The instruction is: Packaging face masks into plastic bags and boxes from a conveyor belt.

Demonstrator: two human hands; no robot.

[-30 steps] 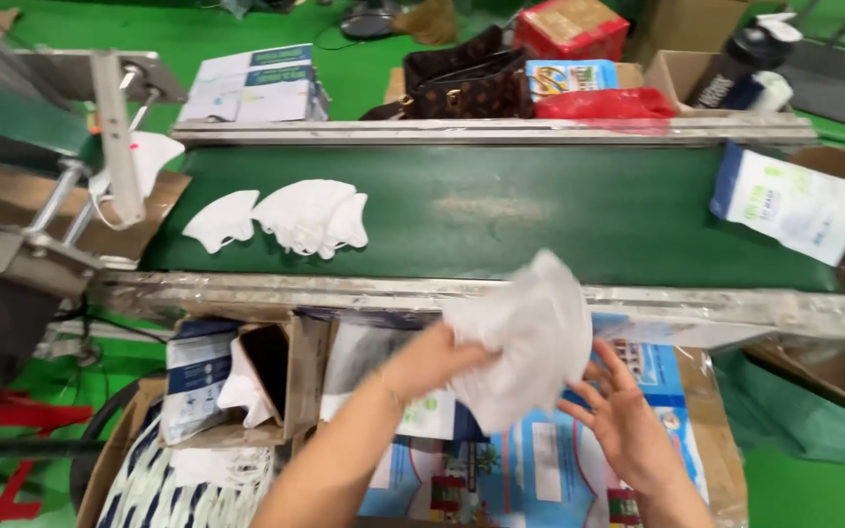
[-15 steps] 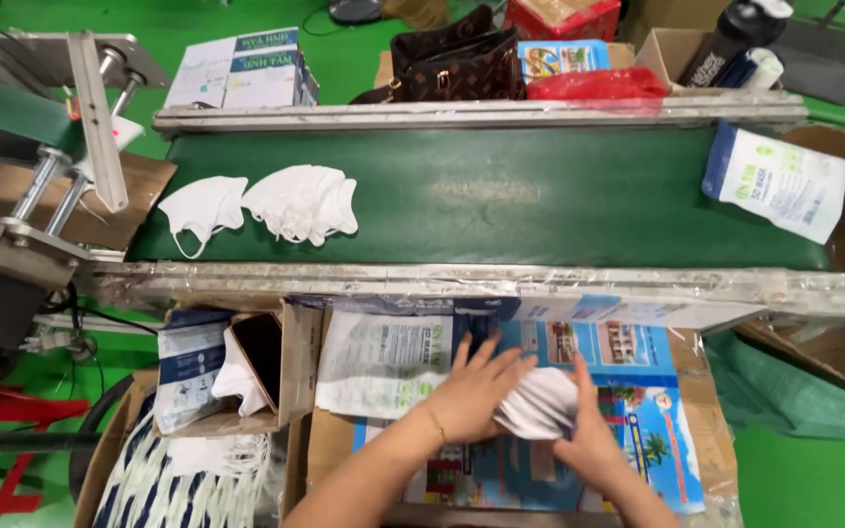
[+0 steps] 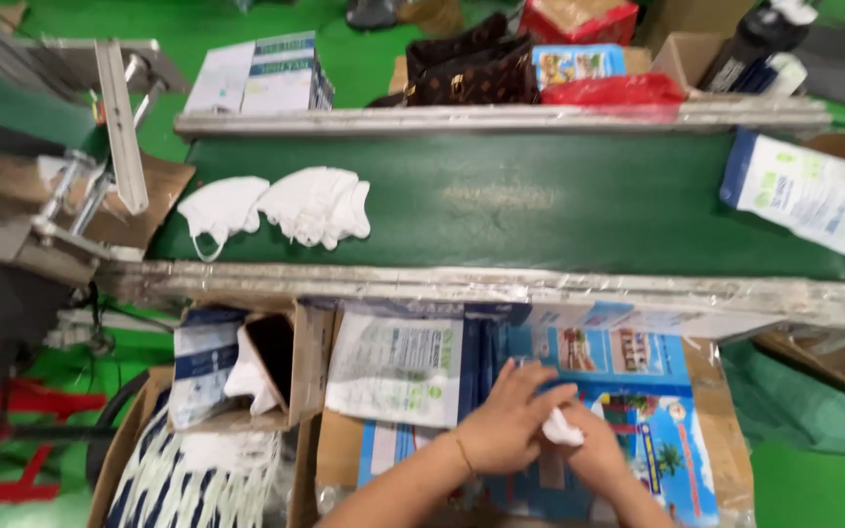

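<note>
My left hand [image 3: 506, 430] and my right hand [image 3: 603, 455] are pressed together over a white mask [image 3: 561, 428], of which only a small folded bit shows between them. They rest on a flat colourful printed carton [image 3: 638, 381] below the belt's near rail. On the green conveyor belt [image 3: 540, 200], at its left end, lie a single white mask [image 3: 219, 208] and a small pile of white masks [image 3: 317, 203]. A white packet [image 3: 398, 367] lies just left of my hands.
A white and blue bag [image 3: 799, 188] leans at the belt's right end. Beyond the belt stand a box [image 3: 264, 73], a dark brown handbag [image 3: 466, 68] and red packages [image 3: 613, 90]. Lower left, an open cardboard box [image 3: 188, 479] holds several masks. A metal frame [image 3: 114, 117] stands left.
The large white mask I held up a second ago has been brought down and folded small between my hands on the carton. The view has shifted slightly.
</note>
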